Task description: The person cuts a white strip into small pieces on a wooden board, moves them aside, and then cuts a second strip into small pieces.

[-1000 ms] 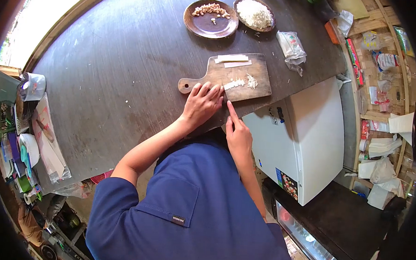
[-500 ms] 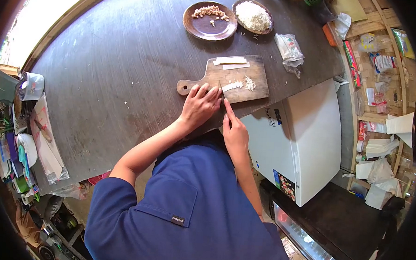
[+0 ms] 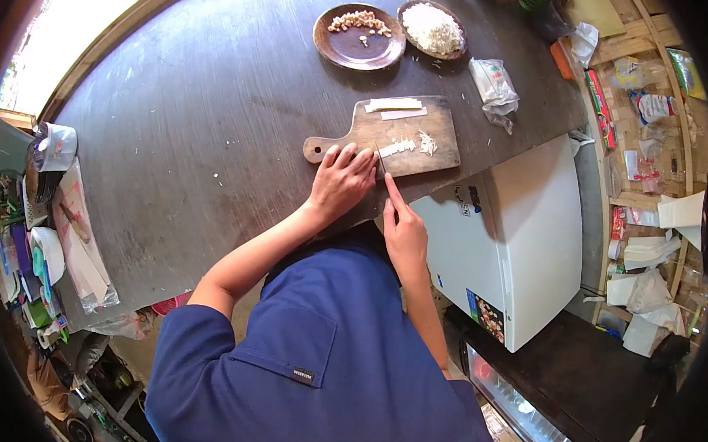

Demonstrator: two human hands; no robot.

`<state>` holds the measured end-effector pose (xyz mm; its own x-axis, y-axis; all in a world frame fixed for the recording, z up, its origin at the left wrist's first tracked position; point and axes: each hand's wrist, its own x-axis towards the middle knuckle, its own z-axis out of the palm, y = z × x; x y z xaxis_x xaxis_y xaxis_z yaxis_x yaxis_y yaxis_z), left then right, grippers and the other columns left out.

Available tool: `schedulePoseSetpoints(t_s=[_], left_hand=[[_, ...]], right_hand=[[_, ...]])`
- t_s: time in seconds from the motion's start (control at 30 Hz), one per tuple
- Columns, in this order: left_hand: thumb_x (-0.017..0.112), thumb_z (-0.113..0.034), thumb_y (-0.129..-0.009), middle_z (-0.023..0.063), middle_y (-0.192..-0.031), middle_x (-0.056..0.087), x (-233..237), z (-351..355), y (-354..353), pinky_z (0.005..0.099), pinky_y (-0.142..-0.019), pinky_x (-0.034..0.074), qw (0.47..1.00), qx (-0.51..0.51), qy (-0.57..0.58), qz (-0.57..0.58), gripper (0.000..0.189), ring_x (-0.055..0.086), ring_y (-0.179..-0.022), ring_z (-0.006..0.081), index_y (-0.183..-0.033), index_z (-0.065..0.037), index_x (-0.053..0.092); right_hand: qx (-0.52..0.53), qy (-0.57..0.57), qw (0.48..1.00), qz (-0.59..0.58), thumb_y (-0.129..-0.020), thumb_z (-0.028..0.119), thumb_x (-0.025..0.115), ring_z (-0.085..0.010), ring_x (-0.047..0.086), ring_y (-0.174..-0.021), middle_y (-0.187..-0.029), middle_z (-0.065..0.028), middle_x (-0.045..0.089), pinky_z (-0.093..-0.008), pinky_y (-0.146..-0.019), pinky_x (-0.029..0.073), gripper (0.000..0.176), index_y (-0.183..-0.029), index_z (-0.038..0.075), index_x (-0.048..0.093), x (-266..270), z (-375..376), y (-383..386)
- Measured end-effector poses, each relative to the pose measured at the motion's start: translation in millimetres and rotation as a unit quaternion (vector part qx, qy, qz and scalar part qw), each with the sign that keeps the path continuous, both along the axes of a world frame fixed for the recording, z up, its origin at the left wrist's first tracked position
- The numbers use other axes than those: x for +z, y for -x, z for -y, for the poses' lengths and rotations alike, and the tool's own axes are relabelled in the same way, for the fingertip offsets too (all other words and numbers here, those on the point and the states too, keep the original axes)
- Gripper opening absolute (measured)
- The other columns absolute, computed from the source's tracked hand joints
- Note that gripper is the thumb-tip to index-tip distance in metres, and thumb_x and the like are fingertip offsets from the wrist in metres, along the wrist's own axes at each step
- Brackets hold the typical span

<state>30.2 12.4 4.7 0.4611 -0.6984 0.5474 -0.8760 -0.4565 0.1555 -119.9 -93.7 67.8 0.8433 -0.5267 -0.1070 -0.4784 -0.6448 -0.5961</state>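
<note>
A wooden cutting board (image 3: 363,130) with a round-ended handle lies near the table's edge. My left hand (image 3: 342,177) presses on its lower left part with bent fingers, which cover most of the white strip beneath them. My right hand (image 3: 406,233) grips a knife, index finger stretched along its back; the thin blade (image 3: 382,162) stands beside my left fingertips, its handle hidden in my palm. Small white cut pieces (image 3: 398,147) lie right of the blade, and a loose heap of thin white sticks (image 3: 427,144) beside them. Long white strips (image 3: 396,106) rest along the board's far edge.
Behind the board are a brown plate (image 3: 361,55) with light brown pieces and a bowl (image 3: 460,45) heaped with white shreds. A plastic-wrapped packet (image 3: 494,86) lies to the right. A white chest freezer (image 3: 543,229) adjoins the table. Another knife (image 3: 75,223) lies far left.
The knife blade has shifted slightly and shows more upright beside my left fingers. My right hand has moved a little right and down. The left hand stays in place on the board.
</note>
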Motion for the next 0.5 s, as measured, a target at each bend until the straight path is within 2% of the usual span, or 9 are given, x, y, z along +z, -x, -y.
schedulePoseSetpoints(t_s=[0.23, 0.33, 0.5], left_hand=[[0.074, -0.024, -0.092, -0.0021, -0.124, 0.070, 1.2, -0.7, 0.2, 0.0401, -0.107, 0.042, 1.000, 0.002, 0.003, 0.003, 0.031, 0.059, -0.121, 0.0205, -0.119, -0.011, 0.078], [0.075, -0.024, -0.091, -0.0020, -0.124, 0.070, -0.7, 0.6, 0.6, 0.0406, -0.107, 0.042, 1.000, 0.005, 0.005, 0.004, 0.030, 0.059, -0.121, 0.0204, -0.118, -0.012, 0.078], [0.076, -0.025, -0.089, -0.0023, -0.124, 0.070, -2.6, -1.5, 1.2, 0.0420, -0.107, 0.042, 1.000, 0.004, 0.009, 0.007, 0.031, 0.059, -0.121, 0.0204, -0.118, -0.012, 0.078]], right_hand=[[-0.018, 0.007, 0.999, -0.043, -0.109, 0.028, 0.053, -0.0425, 0.071, -0.078, -0.087, -0.0184, 0.069, -0.0546, -0.071, 0.057, 0.053, -0.160, 0.042, 0.047, -2.6, -7.1, 2.0], [-0.006, -0.003, 1.000, 0.013, -0.109, 0.027, 0.053, -0.0421, 0.071, -0.079, -0.086, -0.0183, 0.069, -0.0542, -0.071, 0.057, 0.053, -0.160, 0.042, 0.048, -4.4, -2.4, -1.9], [-0.010, -0.019, 0.999, -0.032, -0.110, 0.028, 0.053, -0.0424, 0.071, -0.080, -0.086, -0.0190, 0.069, -0.0539, -0.073, 0.057, 0.053, -0.160, 0.041, 0.048, 7.8, -7.3, 7.9]])
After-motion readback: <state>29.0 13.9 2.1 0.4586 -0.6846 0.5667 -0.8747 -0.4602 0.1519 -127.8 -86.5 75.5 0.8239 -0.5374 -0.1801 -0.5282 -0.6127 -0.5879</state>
